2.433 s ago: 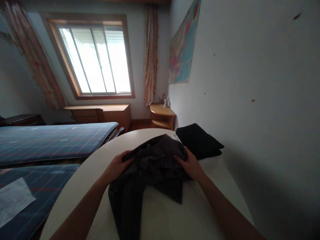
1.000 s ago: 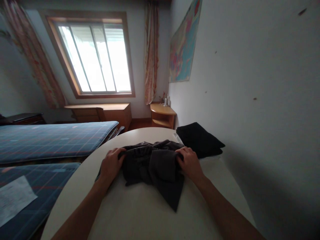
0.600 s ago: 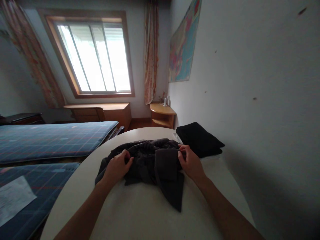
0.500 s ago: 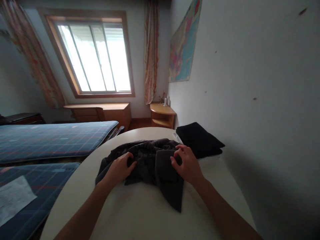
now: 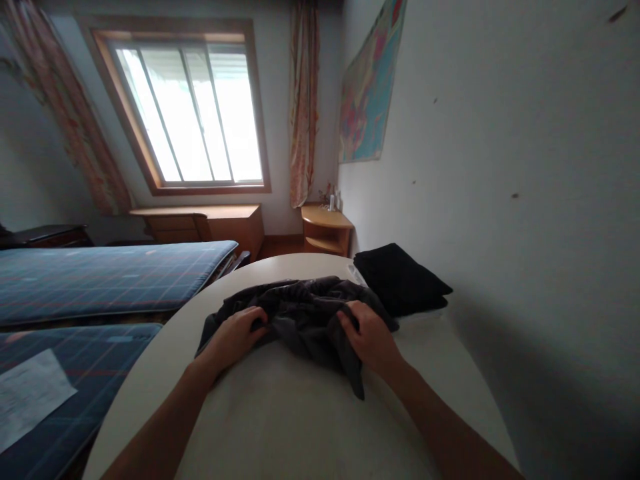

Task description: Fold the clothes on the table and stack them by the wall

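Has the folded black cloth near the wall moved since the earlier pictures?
No, the folded black cloth keeps its place on the round table, by its far right edge.

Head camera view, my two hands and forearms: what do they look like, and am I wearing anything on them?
Your left hand and right hand are both bare, with no gloves. No rings, watch or bracelet can be seen. The left forearm and right forearm show no sleeves. Fine details such as the nails are too blurred to tell.

Dark garment [image 5: 305, 310] — underside hidden
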Tool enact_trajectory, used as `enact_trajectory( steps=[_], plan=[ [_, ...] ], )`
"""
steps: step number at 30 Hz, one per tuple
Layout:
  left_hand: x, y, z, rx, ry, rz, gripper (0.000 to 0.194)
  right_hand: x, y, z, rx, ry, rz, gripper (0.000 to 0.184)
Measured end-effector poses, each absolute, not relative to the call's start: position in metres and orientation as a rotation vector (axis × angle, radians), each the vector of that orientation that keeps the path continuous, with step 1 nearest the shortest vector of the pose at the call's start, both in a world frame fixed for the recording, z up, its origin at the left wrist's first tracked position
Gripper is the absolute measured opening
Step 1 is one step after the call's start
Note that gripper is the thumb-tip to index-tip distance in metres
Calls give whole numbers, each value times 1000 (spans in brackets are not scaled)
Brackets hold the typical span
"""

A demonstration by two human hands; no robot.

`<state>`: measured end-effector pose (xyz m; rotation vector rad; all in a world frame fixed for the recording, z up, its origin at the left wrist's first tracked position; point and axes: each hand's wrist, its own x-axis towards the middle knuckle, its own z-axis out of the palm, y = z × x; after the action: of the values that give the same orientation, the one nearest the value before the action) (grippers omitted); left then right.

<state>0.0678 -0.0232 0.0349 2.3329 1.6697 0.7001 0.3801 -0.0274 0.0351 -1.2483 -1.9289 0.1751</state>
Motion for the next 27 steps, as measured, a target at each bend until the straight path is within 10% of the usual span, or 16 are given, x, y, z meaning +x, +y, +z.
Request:
enact_trajectory(
  steps=[7, 14, 20, 27],
  plan=[
    [38, -13, 35, 1970, 2277, 1311, 30, 438, 2, 42, -1357, -1410, 340, 44],
    [47, -19, 37, 1655, 2603, 726, 53, 454, 23, 20, -1362, -1289, 438, 41],
    [48, -18, 37, 1678, 2528, 730, 42, 436, 14, 16, -1192, -1442, 615, 76],
    [42, -8, 34, 1544, 2074, 1410, 35, 438, 13, 17, -1204, -1785, 198, 39]
  ],
)
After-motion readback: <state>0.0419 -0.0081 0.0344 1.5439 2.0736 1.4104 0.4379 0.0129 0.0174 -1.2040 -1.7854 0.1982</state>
